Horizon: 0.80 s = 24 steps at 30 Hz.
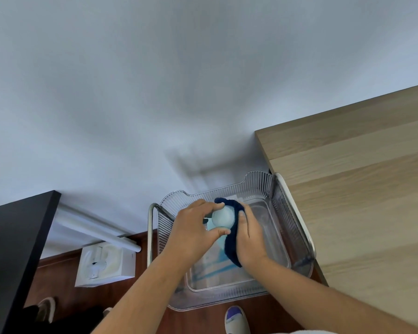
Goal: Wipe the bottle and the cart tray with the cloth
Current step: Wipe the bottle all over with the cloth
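Inside the clear ribbed cart tray [258,186], just beside the wooden counter [360,189], the pale blue bottle [223,216] stands on end. Its long axis seems upright, with the rounded top pointing at the camera. The left hand [191,233] pinches that top between fingers and thumb. The right hand [250,239] curls round the dark blue cloth [231,249], holding it against the bottle's right side.

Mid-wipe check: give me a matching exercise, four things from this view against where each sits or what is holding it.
1. bottle
2. cloth
3. cart tray
4. white box

A. on the floor, left of the tray
B. held by the right hand against the bottle
C. gripped at the top by the left hand
D. clear, ribbed walls, beneath both hands

Pairs: 1-C, 2-B, 3-D, 4-A
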Each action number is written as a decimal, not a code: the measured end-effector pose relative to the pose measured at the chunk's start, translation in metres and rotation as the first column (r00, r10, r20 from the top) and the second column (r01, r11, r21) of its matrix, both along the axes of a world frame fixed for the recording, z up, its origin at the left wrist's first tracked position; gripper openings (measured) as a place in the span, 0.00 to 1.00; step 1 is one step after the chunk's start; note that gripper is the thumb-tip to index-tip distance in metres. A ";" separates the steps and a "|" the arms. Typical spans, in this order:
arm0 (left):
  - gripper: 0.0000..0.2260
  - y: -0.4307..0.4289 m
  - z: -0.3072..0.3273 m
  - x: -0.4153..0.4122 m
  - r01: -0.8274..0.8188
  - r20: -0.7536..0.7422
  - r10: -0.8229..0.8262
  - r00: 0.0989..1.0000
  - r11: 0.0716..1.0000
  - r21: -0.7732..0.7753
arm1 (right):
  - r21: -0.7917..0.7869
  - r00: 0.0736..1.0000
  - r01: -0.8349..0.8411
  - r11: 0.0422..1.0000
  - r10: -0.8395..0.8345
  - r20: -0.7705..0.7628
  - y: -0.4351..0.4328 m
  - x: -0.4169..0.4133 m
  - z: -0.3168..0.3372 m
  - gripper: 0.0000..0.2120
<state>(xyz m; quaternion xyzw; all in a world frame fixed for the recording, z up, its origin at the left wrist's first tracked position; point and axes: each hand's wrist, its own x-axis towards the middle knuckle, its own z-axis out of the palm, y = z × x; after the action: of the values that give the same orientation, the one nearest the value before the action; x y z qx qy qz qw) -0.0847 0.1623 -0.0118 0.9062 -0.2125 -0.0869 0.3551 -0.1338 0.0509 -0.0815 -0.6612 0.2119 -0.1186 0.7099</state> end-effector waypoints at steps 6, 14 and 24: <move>0.23 0.003 0.000 -0.001 -0.024 -0.017 0.024 1.000 1.000 0.001 | 0.414 0.977 0.145 0.898 -0.065 -0.201 0.001 0.002 -0.006 0.16; 0.23 0.002 0.002 0.002 -0.008 -0.040 0.007 0.999 1.000 -0.018 | 0.046 0.998 0.060 0.997 -0.059 -0.021 0.018 -0.008 -0.003 0.15; 0.23 0.006 0.001 0.001 0.025 -0.026 -0.024 0.999 0.999 0.041 | 0.240 0.955 0.163 0.957 -0.091 -0.283 -0.014 0.016 -0.008 0.15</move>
<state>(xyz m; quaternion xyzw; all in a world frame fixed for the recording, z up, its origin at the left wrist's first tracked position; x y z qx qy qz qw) -0.0837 0.1679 -0.0106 0.9095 -0.2170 -0.1072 0.3380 -0.1182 0.0370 -0.0900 -0.5570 0.3623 -0.0447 0.7460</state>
